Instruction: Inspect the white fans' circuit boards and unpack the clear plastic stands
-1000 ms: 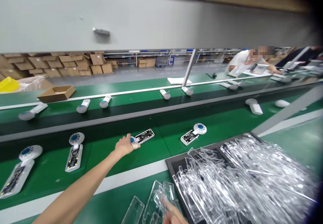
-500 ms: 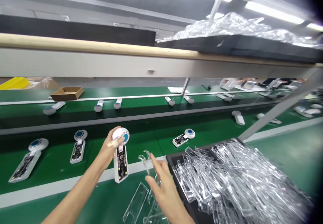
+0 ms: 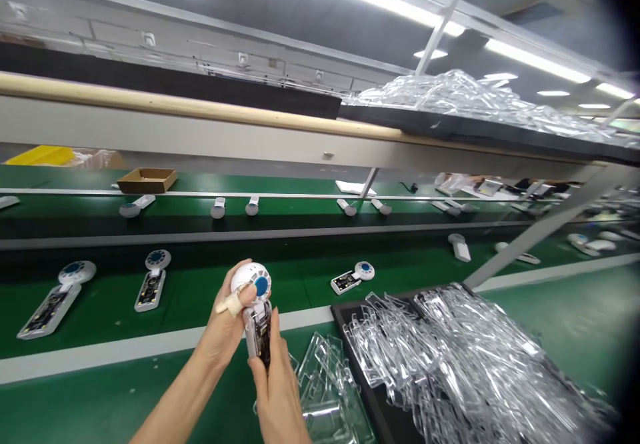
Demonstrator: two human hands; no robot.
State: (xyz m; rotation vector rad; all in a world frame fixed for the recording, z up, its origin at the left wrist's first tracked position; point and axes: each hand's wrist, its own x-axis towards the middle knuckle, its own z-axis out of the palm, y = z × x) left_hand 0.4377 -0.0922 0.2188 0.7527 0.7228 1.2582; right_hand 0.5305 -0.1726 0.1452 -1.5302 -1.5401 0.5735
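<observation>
My left hand, with a taped finger, is shut around the round white head of a handheld device, which has a blue centre. My right hand grips its lower body, where a circuit board shows, and partly hides it. Similar devices with exposed boards lie on the green conveyor belt, including one left of my hands and one to the right. Loose clear plastic covers lie just below my right hand.
A black tray heaped with clear plastic covers stands to the right. A grey rail divides the belt, with more devices beyond it. A cardboard box lid sits far back. A distant person's arms show at the far right.
The device has risen from the belt in my left hand, and my right hand has moved in from the clear covers to grip its lower end. The view has tilted upward.
</observation>
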